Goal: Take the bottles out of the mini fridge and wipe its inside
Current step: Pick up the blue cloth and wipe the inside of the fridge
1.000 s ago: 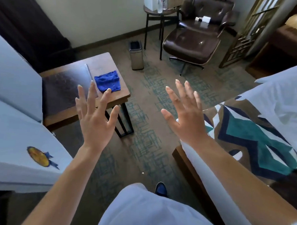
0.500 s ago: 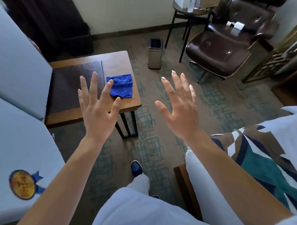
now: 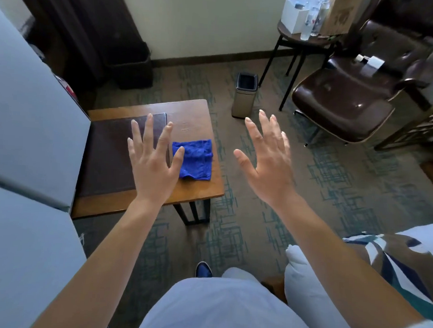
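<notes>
My legs: pale trousers fill the bottom edge, with one blue shoe (image 3: pixel 204 269) on the patterned carpet (image 3: pixel 333 183) just ahead of them.
Bed: a white sheet and a patterned cover (image 3: pixel 399 261) sit at my lower right, under my right forearm.
Left grip: my left hand (image 3: pixel 153 161) is raised palm-down with the fingers straight and spread apart, holding nothing; it hangs over the near half of the surface.
Right grip: my right hand (image 3: pixel 267 161) is raised the same way, fingers straight and apart, empty, over the carpet to the right of the surface.
Surface: a low wooden table (image 3: pixel 194 192) on dark metal legs stands ahead of me, with a dark mat (image 3: pixel 106 164) covering its left part.
Cloth: a folded blue cloth (image 3: pixel 198 160) lies flat on the bare wood at the right side of the surface, just beside the mat; my left thumb overlaps its left edge in view, and I cannot tell whether they touch.
Fridge: pale grey-blue panels (image 3: pixel 33 121) rise along my left, against the surface's left end; whether they belong to the mini fridge I cannot tell, and its inside is not in view.
Bin: a small metal bin (image 3: pixel 245 100) stands on the carpet beyond the surface.
Far side: a round side table (image 3: pixel 290 35) by the wall carries a white box and clear bottles (image 3: pixel 310 19); a dark leather chair (image 3: pixel 342 105) stands to its right.
</notes>
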`<state>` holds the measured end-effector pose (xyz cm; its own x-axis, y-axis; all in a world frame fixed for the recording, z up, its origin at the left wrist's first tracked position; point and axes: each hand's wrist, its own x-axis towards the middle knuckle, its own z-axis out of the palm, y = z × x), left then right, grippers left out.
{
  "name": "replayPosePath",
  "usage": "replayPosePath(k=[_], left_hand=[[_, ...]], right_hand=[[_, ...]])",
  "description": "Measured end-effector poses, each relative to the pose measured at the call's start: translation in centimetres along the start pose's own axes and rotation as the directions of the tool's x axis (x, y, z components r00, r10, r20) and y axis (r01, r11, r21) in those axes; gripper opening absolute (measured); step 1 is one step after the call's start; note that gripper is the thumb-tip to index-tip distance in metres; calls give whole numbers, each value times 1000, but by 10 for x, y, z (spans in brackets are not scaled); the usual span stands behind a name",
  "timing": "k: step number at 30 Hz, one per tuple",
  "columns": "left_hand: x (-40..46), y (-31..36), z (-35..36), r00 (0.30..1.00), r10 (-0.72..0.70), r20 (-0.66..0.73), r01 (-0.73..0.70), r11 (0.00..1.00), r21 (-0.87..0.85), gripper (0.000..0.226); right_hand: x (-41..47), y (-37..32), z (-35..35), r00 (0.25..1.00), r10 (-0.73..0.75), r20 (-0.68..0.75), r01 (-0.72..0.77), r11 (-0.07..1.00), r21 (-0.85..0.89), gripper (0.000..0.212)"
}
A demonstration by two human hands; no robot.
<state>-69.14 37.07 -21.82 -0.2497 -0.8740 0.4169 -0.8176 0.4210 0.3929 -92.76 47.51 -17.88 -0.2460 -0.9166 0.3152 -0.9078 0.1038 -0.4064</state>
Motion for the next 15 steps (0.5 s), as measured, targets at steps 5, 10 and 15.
replayPosePath(k=[5,10,15], left_hand=[[9,-38,24,992,-92,81,87,994,65,58],[24,-68,56,950,-211,231,199,977,78,68],[42,-86,84,872,-343,350,302,939,167,74]], right_hand=[[46,9,57,994,-26,109,22,999,33,66],[86,26,123,980,-44,192,20,992,123,63],[116,51,179,960,5,281,-42,991,127,62]])
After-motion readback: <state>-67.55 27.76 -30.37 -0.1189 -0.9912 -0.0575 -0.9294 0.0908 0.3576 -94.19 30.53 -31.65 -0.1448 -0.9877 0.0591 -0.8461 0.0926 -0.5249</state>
